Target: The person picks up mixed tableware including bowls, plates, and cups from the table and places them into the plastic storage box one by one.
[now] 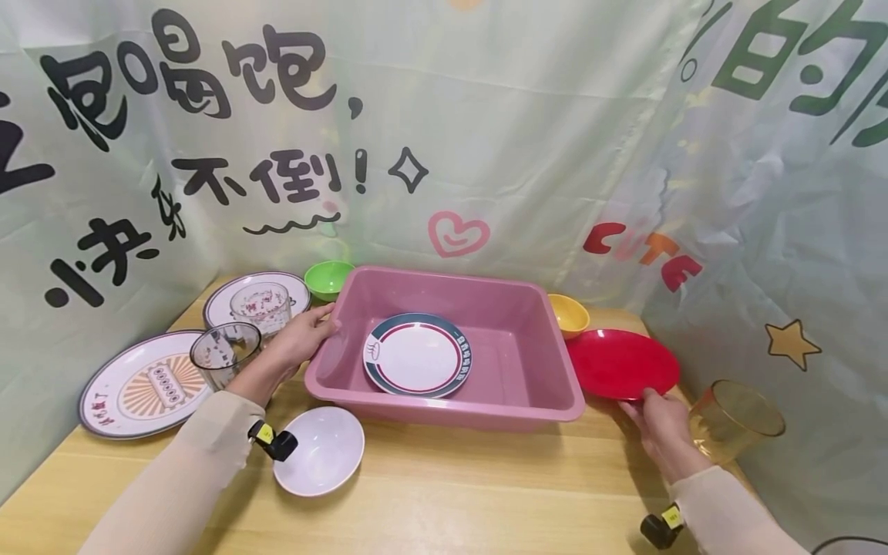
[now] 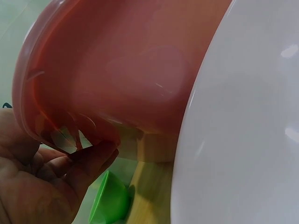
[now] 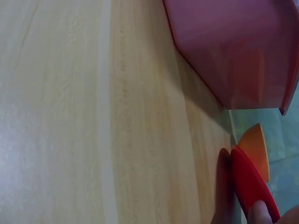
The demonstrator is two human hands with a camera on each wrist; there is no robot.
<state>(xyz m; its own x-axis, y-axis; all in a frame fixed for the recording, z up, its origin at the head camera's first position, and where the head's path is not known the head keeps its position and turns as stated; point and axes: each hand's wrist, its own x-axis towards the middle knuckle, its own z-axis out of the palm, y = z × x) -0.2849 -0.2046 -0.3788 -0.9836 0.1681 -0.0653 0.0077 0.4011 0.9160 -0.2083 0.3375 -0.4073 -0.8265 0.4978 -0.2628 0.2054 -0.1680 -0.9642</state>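
My left hand [image 1: 301, 339] grips the left rim of a pink plastic basin [image 1: 444, 415]; the left wrist view shows its fingers [image 2: 91, 163] curled at the edge. Inside the basin lies a white plate [image 1: 416, 356] with a blue-green border. My right hand [image 1: 662, 424] pinches the near edge of a red plate [image 1: 617, 362], thumb on top. In the right wrist view the red plate [image 3: 250, 182] is tilted, with its shadow on the wood beside it. A white bowl [image 1: 322, 455] rests below the left wrist.
Left of the basin are two patterned plates [image 1: 111, 397], two clear glass vessels [image 1: 225, 354] and a green bowl [image 1: 324, 279]. A yellow bowl [image 1: 569, 316] sits behind the red plate. An amber glass [image 1: 738, 420] stands right of my hand. Printed cloth [image 1: 520, 154] encloses the table.
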